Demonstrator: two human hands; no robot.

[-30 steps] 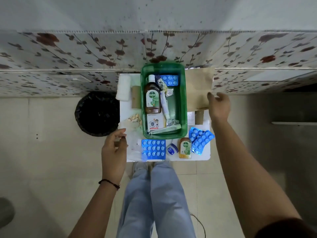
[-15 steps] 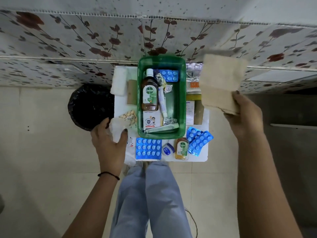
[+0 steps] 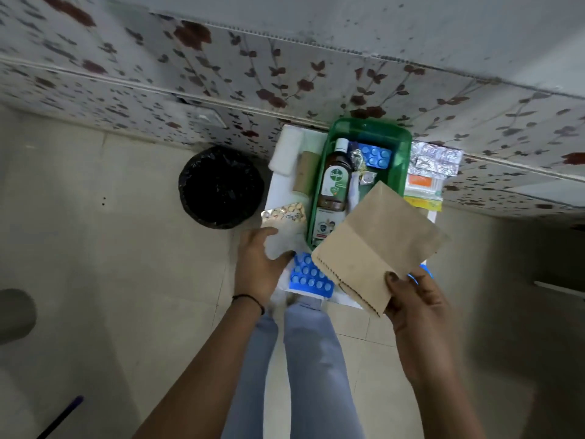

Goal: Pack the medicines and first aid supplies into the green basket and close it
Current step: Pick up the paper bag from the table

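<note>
The green basket point(image 3: 402, 160) stands open on a small white table point(image 3: 274, 188). Inside it lie a brown Dettol bottle point(image 3: 335, 179), a blue blister pack point(image 3: 375, 157), a white tube and small sachets. My right hand point(image 3: 418, 299) grips a brown paper bag point(image 3: 376, 248) by its lower corner, held over the basket's near end. My left hand point(image 3: 258, 264) pinches a whitish translucent packet point(image 3: 280, 243) at the table's left front. A blue blister pack point(image 3: 308, 277) lies between my hands. A strip of yellow tablets point(image 3: 283, 213) lies left of the basket.
A black-lined bin point(image 3: 220, 186) stands on the floor left of the table. A white gauze roll point(image 3: 286, 150) and brown cardboard roll point(image 3: 305, 175) lie left of the basket. Foil strips point(image 3: 435, 161) and orange and yellow packs point(image 3: 422, 188) lie to its right. The floral wall is right behind.
My right hand brought the paper bag from up at the right down over the basket's near end. My left hand closed on the whitish packet. The camera swung left.
</note>
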